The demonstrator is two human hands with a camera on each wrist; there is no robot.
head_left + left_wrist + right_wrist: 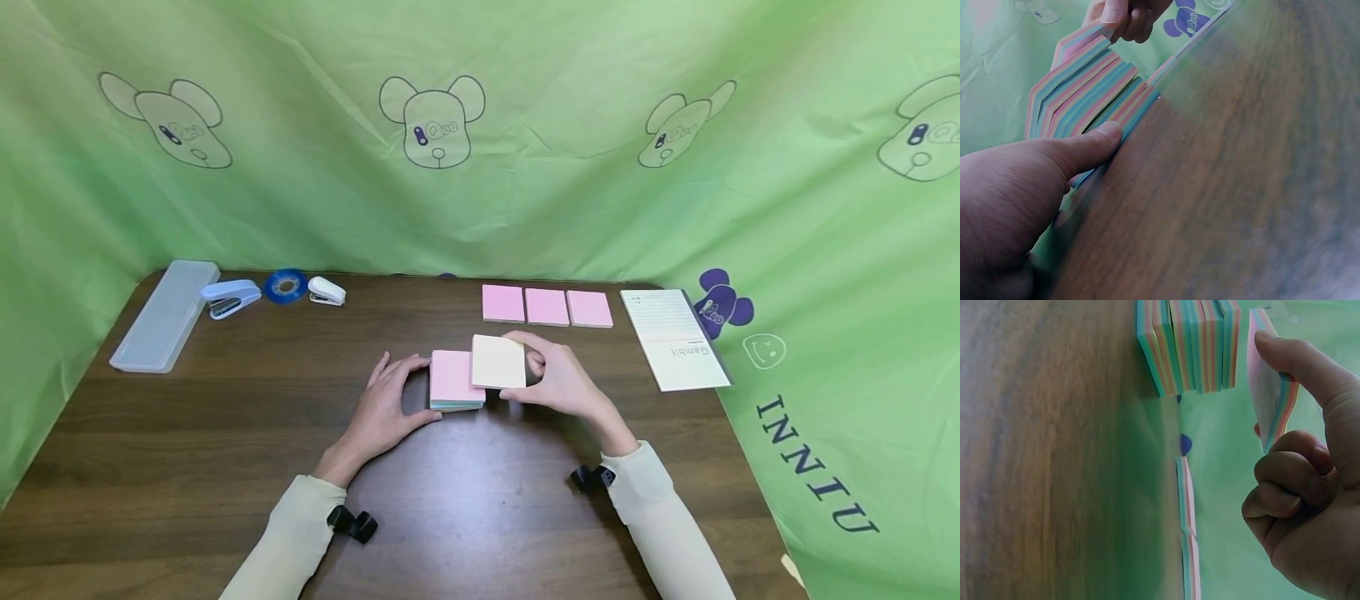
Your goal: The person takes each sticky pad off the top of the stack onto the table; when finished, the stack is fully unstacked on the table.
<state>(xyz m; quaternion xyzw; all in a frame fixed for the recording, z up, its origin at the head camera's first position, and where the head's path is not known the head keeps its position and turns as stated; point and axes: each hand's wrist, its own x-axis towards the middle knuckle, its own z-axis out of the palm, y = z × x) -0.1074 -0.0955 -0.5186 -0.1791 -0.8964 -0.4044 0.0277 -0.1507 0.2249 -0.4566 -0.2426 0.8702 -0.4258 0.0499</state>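
A stack of sticky note pads, pink on top with striped coloured edges, stands on the table in front of me. My left hand grips its left side, thumb at the near corner and fingers at the far one. In the left wrist view the thumb presses on the lower layers. My right hand pinches one sticky note pad with a pale yellow top between thumb and index finger, the other fingers curled. That pad overlaps the stack's right side in the head view; the right wrist view shows it tilted, apart from the stack.
Three pink-topped pads lie in a row at the back. To their right is a notebook. Back left hold a translucent case, a blue stapler, blue tape and a small white stapler. A green curtain borders the table.
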